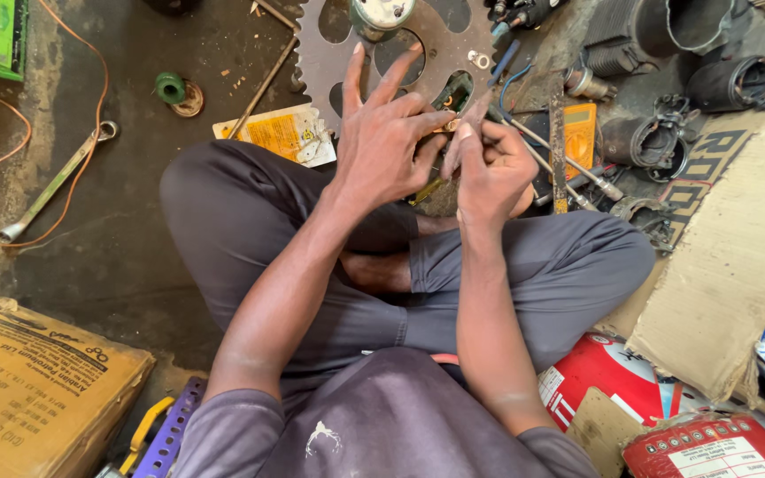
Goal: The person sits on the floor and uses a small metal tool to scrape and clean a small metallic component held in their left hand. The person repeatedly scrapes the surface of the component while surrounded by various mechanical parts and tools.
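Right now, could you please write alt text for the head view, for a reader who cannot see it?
Seated cross-legged on a dark floor, a person pinches a small part between the left hand and right hand, above a large rusty sprocket. A spanner and cardboard boxes lie around.

A: What have we got pinched up there?

B: A small brass-coloured part (450,125), right between the fingertips of both hands, mostly hidden.

A: And lower down?

B: A thin yellowish tool (427,189) pokes out below the left hand (385,142), slanting down-left, its upper end tucked behind the right hand (491,173).
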